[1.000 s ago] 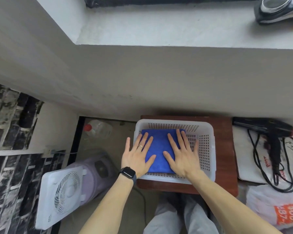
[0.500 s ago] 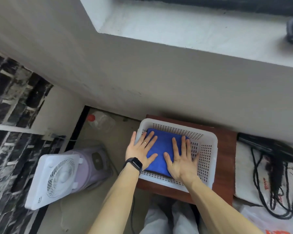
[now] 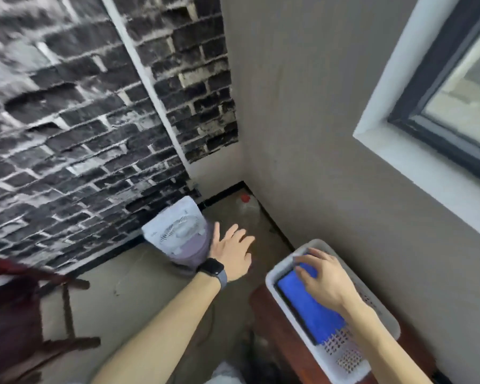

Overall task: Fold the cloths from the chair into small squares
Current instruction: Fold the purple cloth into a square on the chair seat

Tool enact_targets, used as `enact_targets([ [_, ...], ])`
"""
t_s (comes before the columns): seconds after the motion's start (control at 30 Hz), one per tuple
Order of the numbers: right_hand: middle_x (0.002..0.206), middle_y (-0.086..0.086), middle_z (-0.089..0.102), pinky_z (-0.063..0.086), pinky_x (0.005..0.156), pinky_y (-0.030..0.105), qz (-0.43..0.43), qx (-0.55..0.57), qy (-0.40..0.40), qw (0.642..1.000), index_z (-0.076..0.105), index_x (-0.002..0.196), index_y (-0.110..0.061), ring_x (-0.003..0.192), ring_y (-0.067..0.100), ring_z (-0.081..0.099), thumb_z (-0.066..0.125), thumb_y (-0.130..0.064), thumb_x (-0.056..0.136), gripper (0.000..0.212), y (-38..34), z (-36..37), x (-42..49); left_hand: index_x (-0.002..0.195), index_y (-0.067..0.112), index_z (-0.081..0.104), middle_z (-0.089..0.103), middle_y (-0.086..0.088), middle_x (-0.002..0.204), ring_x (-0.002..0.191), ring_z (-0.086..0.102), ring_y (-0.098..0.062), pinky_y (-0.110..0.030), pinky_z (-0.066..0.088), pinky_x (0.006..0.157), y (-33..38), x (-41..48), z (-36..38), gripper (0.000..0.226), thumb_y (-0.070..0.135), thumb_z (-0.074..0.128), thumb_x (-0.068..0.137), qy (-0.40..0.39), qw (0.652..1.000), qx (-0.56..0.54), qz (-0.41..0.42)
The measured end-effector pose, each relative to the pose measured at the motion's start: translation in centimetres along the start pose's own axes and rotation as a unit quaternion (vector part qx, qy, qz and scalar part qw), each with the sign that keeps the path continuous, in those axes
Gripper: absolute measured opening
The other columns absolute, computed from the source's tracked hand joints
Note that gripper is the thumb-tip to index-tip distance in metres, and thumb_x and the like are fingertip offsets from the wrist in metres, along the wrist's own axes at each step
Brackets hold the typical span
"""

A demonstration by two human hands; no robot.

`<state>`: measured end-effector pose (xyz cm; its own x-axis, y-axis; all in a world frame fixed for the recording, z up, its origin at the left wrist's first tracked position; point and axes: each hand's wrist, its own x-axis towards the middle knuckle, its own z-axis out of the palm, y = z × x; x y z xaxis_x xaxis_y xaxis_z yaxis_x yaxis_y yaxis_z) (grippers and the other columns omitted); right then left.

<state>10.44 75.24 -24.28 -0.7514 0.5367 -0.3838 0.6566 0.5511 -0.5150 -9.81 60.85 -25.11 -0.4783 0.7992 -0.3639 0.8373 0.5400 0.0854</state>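
I see a room corner where a dark brick wall (image 3: 67, 106) meets a plain wall (image 3: 302, 134) with a window (image 3: 455, 92), above a dull floor (image 3: 139, 286). A dark chair (image 3: 14, 314) stands at the left, and a brown worktop (image 3: 275, 328) at lower right carries a white basket (image 3: 344, 356). A white fan (image 3: 178, 234) sits by the brick wall; its small marking is too blurred to read. The blue cloth (image 3: 308, 306) lies folded in the basket. My right hand (image 3: 322, 278) rests on its far end, fingers loosely bent. My left hand (image 3: 230, 253), with a watch (image 3: 212, 268) on the wrist, hovers over the floor, fingers spread, holding nothing.
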Motion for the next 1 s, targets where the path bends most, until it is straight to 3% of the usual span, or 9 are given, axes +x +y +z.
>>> enact_targets([
  [0.07,0.15,-0.008,0.045,0.028,0.111,0.027,-0.089,0.007,0.007,0.996,0.063,0.128,-0.04,0.141,0.017,0.036,0.058,-0.041,0.095,0.034,-6.1,-1.4,0.9,0.146,0.031,0.038,0.034,0.006,0.155,0.148,0.017,-0.019,-0.056,-0.004,0.119,-4.2,-3.8,-1.7,0.049,0.036,0.039,0.097,0.035,0.994,-0.063,-0.079],
  [0.17,0.143,-0.006,0.054,0.033,0.109,0.025,-0.222,0.003,0.009,0.975,0.067,0.125,-0.036,0.134,0.017,0.047,0.063,-0.036,0.094,0.032,-16.2,-1.8,1.6,0.141,0.029,0.045,0.046,0.005,0.146,0.139,0.035,-0.021,-0.04,0.023,0.115,-10.4,-10.2,-3.6,0.046,0.035,0.043,0.095,0.111,0.966,-0.153,-0.178],
  [0.33,0.128,-0.007,0.064,0.04,0.097,0.023,-0.399,-0.004,-0.04,0.916,0.067,0.123,-0.03,0.118,0.019,0.058,0.061,-0.028,0.096,0.027,-32.7,1.6,-1.5,0.135,0.028,0.054,0.059,-0.001,0.133,0.124,0.051,-0.023,-0.027,0.038,0.098,-18.1,-24.5,-6.1,0.039,0.028,0.052,0.096,0.27,0.859,-0.277,-0.335],
  [0.47,0.12,-0.005,0.066,0.038,0.08,0.004,-0.503,-0.002,-0.102,0.858,0.067,0.122,-0.03,0.102,0.015,0.063,0.059,-0.03,0.097,0.026,-43.3,7.0,-6.7,0.129,0.033,0.058,0.064,0.001,0.121,0.115,0.058,-0.023,-0.033,0.047,0.093,-23.4,-36.7,-5.4,0.037,0.032,0.055,0.092,0.352,0.781,-0.267,-0.442],
  [0.57,0.12,-0.01,0.066,0.042,0.085,0.009,-0.553,0.003,-0.158,0.818,0.066,0.123,-0.033,0.099,0.009,0.064,0.058,-0.031,0.097,0.027,-49.9,11.6,-11.2,0.127,0.033,0.059,0.065,0.004,0.122,0.116,0.058,-0.02,-0.035,0.047,0.095,-26.5,-45.7,-4.0,0.036,0.033,0.056,0.092,0.386,0.725,-0.261,-0.507],
  [0.7,0.125,-0.006,0.067,0.04,0.096,0.014,-0.602,-0.009,-0.196,0.774,0.066,0.125,-0.032,0.111,0.014,0.063,0.06,-0.031,0.096,0.029,-56.6,18.2,-16.1,0.125,0.029,0.061,0.067,0.0,0.119,0.112,0.061,-0.023,-0.032,0.048,0.094,-30.3,-55.8,-1.5,0.033,0.028,0.058,0.092,0.401,0.674,-0.245,-0.57],
  [0.83,0.125,-0.004,0.066,0.045,0.101,0.028,-0.617,-0.021,-0.217,0.756,0.064,0.126,-0.034,0.112,0.016,0.062,0.059,-0.037,0.094,0.032,-61.7,24.1,-19.0,0.129,0.03,0.058,0.064,-0.001,0.122,0.115,0.059,-0.024,-0.036,0.049,0.093,-34.6,-63.3,0.5,0.036,0.03,0.057,0.093,0.392,0.651,-0.232,-0.607],
  [0.93,0.125,-0.005,0.066,0.039,0.093,0.017,-0.628,-0.033,-0.217,0.747,0.064,0.128,-0.029,0.11,0.015,0.061,0.061,-0.031,0.096,0.033,-65.1,27.2,-20.2,0.13,0.033,0.056,0.062,0.001,0.127,0.115,0.058,-0.024,-0.038,0.05,0.092,-37.7,-66.8,1.7,0.036,0.033,0.056,0.094,0.389,0.643,-0.228,-0.619],
  [1.0,0.128,-0.008,0.065,0.037,0.097,0.016,-0.633,-0.041,-0.216,0.742,0.064,0.129,-0.026,0.116,0.011,0.059,0.06,-0.03,0.097,0.033,-67.1,29.0,-20.5,0.131,0.033,0.055,0.062,0.001,0.127,0.114,0.059,-0.024,-0.038,0.051,0.091,-39.7,-68.2,2.5,0.037,0.034,0.055,0.094,0.387,0.643,-0.233,-0.618],
])
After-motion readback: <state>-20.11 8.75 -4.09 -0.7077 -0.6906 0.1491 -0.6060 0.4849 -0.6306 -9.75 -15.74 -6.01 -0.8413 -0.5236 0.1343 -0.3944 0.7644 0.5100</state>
